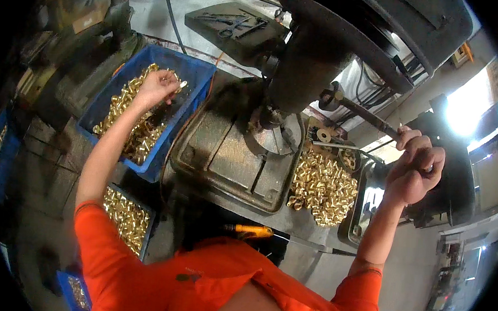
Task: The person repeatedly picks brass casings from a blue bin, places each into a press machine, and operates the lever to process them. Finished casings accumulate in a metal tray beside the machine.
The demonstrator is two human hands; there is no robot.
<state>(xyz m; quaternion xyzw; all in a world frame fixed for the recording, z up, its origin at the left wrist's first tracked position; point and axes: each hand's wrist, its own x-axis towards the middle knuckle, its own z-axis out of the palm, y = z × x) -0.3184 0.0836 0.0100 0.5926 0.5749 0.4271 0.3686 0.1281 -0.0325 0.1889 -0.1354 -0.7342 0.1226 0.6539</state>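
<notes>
My left hand [158, 89] is over a blue plastic bin [178, 123] of loose brass fittings [129, 98]. Its fingers are pinched, with a small shiny brass fitting [182, 85] showing at the tips. On the right, my right hand [416, 167] is wrapped round the end of the feed lever [369, 114] of a drill press [316, 63]. Under the press head sits a metal fixture [269, 139] on the worktable [226, 160]; whether a part is in it is too unclear to tell.
Brass fittings [325, 187] lie heaped right of the press table. Another bin of brass pieces [126, 219] stands lower left. A yellow-handled tool [250, 230] lies near my body. Pliers and other tools [227, 27] rest on a plate at the back.
</notes>
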